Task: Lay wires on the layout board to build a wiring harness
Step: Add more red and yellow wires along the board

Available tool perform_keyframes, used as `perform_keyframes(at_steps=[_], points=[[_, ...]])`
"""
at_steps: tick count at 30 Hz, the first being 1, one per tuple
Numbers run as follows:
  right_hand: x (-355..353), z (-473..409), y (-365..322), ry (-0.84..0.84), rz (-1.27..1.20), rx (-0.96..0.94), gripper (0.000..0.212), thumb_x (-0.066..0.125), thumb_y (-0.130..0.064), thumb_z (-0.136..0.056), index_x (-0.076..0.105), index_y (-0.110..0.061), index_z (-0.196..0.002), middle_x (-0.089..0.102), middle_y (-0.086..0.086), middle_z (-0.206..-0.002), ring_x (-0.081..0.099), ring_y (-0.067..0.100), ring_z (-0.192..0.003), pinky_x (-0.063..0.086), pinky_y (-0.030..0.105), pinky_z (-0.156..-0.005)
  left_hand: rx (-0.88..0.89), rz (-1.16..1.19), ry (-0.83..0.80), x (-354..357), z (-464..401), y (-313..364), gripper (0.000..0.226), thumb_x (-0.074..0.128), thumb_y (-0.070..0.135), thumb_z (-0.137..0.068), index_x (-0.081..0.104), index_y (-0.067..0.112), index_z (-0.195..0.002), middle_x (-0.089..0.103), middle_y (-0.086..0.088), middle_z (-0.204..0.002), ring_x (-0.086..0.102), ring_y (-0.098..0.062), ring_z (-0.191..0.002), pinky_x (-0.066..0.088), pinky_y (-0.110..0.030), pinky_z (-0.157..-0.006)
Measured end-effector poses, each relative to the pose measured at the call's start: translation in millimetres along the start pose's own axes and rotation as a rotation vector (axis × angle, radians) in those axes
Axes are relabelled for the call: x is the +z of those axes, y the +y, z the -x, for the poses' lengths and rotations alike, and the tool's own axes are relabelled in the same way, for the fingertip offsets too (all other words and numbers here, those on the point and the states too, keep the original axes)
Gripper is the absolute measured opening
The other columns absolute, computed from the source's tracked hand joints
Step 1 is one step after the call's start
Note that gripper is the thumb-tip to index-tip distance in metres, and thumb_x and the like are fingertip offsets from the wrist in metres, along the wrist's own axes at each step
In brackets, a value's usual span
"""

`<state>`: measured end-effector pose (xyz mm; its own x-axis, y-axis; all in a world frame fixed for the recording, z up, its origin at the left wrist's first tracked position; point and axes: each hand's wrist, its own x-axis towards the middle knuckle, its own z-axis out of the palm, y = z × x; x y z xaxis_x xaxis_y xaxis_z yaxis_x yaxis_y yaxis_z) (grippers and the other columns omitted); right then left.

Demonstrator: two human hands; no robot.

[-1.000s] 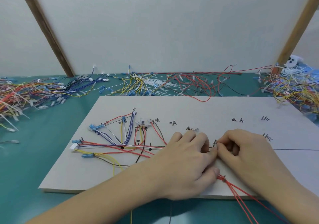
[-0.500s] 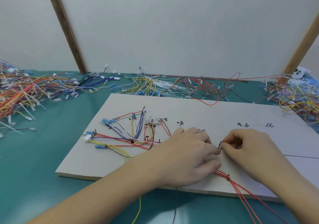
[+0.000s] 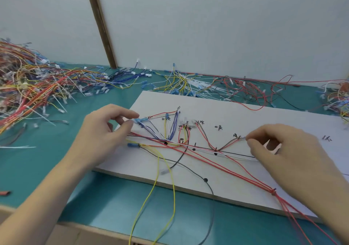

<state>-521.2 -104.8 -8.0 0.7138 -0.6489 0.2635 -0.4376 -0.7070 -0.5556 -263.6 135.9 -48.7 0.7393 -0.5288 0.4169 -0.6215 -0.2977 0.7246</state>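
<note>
From the head camera, you are leaning over the white layout board, which is lying on the green tabletop. Many wires are already fanning out across the board: red, blue, yellow, black and white ones. They are coming together into a red bundle that is running toward the near right edge of the board and hanging off it.

Your left hand is sitting at the left end of the board. Its thumb and first finger are closing on a small blue connector, or just touching it; the picture is a bit blurry there, so I think it is a pinch. Your right hand is far off on the right side, with its fingertips pinching the clear tip of a thin wire beside a black mark.

The wires are lying long-ways from left to right, between your two hands. So the left hand is nearer the blue ends, and the right hand is nearer the thin wire's tip. That tip is pointing at your right grip, so I think the right hand is the one to set it down.

Big loose heaps of spare wires are lying on the tabletop behind and to the left.
</note>
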Motion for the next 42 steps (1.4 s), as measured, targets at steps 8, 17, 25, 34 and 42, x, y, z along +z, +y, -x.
perform_keyframes(at_steps=[8, 17, 25, 34, 42], points=[[69.7, 37.7, -88.4, -0.325, 0.034, -0.207, 0.033, 0.049, -0.068, -0.088, 0.052, -0.038, -0.103, 0.060, -0.018, -0.091, 0.053, 0.002, -0.088, 0.042, 0.026, -0.074, -0.119, 0.048, 0.132, 3.0, 12.4, -24.4, 0.026, 0.071, 0.009, -0.090, 0.079, 0.034, -0.089, 0.070, 0.022, -0.079, 0.053, 0.001, -0.060, 0.038, -0.013, -0.055], [97.5, 46.3, -115.9, -0.366, 0.247, -0.156, 0.051, 0.039, -0.082, -0.086, 0.045, -0.032, -0.093, 0.037, -0.010, -0.101, 0.048, 0.016, -0.091, 0.041, 0.035, -0.071, -0.245, 0.113, 0.064, -5.2, 12.9, -45.3, 0.026, 0.071, 0.019, -0.088, 0.079, 0.043, -0.095, 0.076, 0.013, -0.089, 0.060, -0.037, -0.069, 0.050, -0.031, -0.064], [103.5, 37.9, -122.8, -0.385, 0.291, -0.166, 0.037, 0.051, -0.058, -0.093, 0.051, -0.023, -0.083, 0.059, -0.007, -0.090, 0.058, 0.027, -0.092, 0.042, 0.036, -0.066, -0.258, 0.143, 0.071, -7.1, 13.8, -43.2, 0.024, 0.076, 0.015, -0.087, 0.080, 0.039, -0.089, 0.076, 0.014, -0.085, 0.059, -0.002, -0.061, 0.047, -0.030, -0.064], [82.6, 25.1, -118.3, -0.470, -0.010, -0.054, 0.026, 0.048, -0.042, -0.091, 0.059, -0.020, -0.083, 0.068, -0.003, -0.077, 0.063, 0.014, -0.071, 0.053, 0.036, -0.062, -0.269, 0.153, 0.051, -7.9, 14.3, -41.1, 0.024, 0.075, 0.016, -0.089, 0.080, 0.040, -0.088, 0.075, 0.015, -0.083, 0.051, 0.000, -0.052, 0.039, -0.021, -0.059], [38.8, -2.7, -100.2, -0.847, -1.300, 0.389, 0.031, 0.049, -0.023, -0.106, 0.060, 0.006, -0.101, 0.039, -0.003, -0.054, 0.031, 0.005, -0.036, 0.029, 0.018, -0.034, -0.268, 0.164, 0.028, -8.8, 14.6, -43.8, 0.023, 0.074, 0.018, -0.090, 0.080, 0.040, -0.091, 0.076, 0.013, -0.086, 0.053, -0.006, -0.058, 0.044, -0.029, -0.066]])
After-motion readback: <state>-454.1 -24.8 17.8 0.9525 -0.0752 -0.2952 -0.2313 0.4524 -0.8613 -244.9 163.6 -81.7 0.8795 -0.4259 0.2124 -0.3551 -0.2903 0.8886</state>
